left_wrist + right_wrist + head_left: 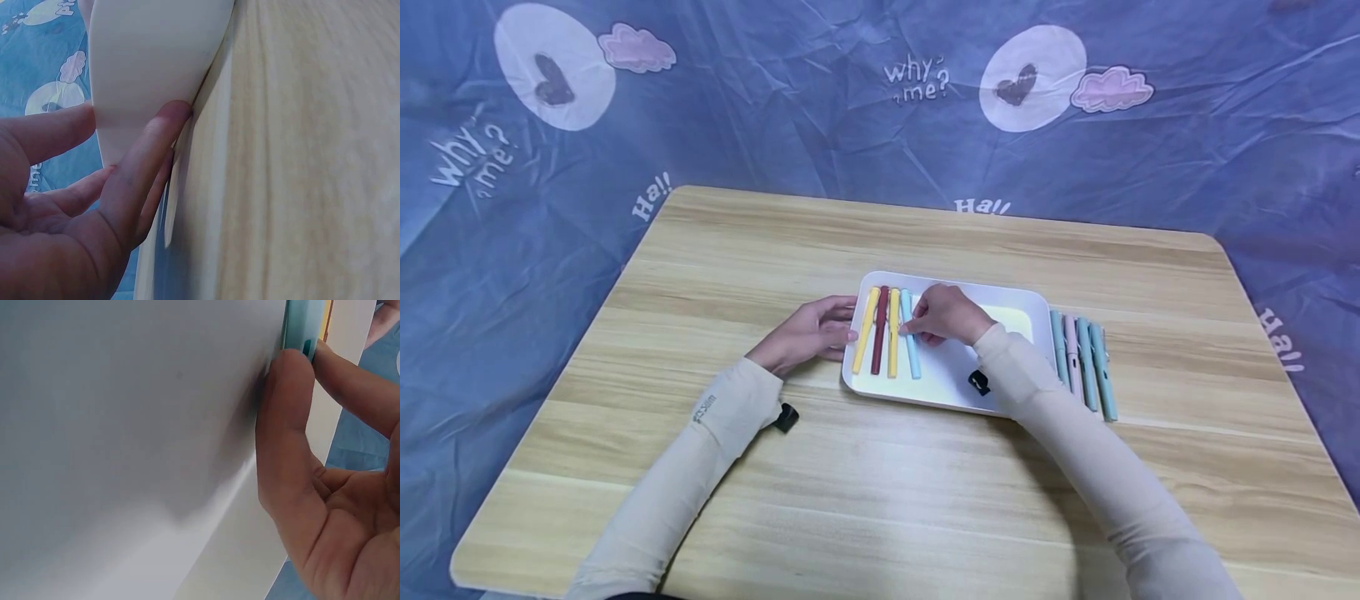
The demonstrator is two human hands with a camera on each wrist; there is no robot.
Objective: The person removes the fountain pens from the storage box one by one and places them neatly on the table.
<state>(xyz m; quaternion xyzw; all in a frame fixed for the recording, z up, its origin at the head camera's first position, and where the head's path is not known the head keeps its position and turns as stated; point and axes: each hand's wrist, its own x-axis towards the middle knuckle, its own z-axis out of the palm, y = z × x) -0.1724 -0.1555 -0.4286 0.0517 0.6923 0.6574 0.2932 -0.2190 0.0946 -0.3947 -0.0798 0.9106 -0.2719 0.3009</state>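
Two forearms in pale sleeves (688, 462) reach in from the bottom edge over a wood-grain tabletop (865, 500). A white rectangular tray (943, 387) with rounded corners sits around the middle of the tabletop. At its left end, the person's left hand (805, 335) has its fingers extended, spread slightly apart, touching the outside of the tray wall. The right hand (951, 315) is over the tray, pinching a light blue pen (914, 362) between thumb and finger; whether that pen rests fully on the tray floor cannot be told. To its left, inside the tray, lie three more pens, side by side and roughly parallel: a yellow pen (866, 333) nearest the left wall, then a dark red pen (880, 333), then a second yellow pen (892, 346). Just beyond the tray's right end, four pens lie close together on the tabletop: one pink pen (1073, 358) and three teal pens (1102, 375). Behind everything hangs a wrinkled blue cloth (820, 108) printed with hearts, pink clouds and "why me?"
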